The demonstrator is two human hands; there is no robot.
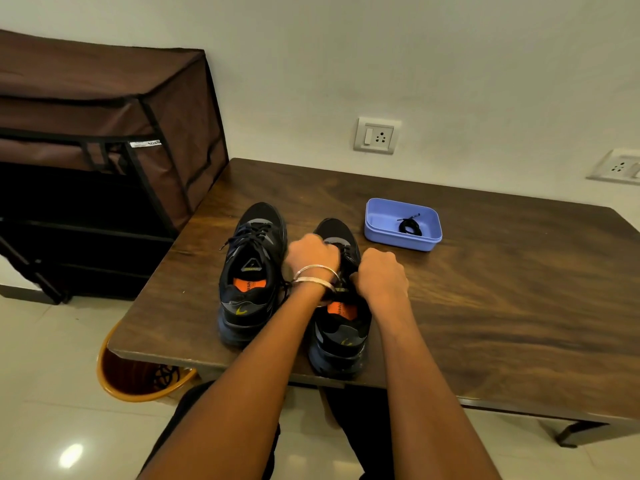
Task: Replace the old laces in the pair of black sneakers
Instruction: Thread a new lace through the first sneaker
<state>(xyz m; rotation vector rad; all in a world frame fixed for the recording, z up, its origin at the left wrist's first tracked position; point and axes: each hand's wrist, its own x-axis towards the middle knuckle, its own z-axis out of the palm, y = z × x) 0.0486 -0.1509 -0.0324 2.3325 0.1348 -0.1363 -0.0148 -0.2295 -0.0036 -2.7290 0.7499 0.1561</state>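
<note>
Two black sneakers with orange insoles stand side by side on the dark wooden table (485,306), toes pointing away. The left sneaker (251,271) is laced, its lace ends hanging loose. Over the lacing of the right sneaker (341,327) both hands are curled. My left hand (311,252), with metal bangles on the wrist, grips the lace near the upper eyelets. My right hand (379,273) grips the lace beside the tongue. The lace itself is mostly hidden under my fingers. A coiled black lace (409,226) lies in a blue tray (382,230) to the right of the shoes.
A brown fabric-covered rack (104,150) stands left of the table. An orange basket (138,379) sits on the floor under the table's near left corner. Wall sockets (375,136) are mounted behind the table. My knees show below the table's front edge.
</note>
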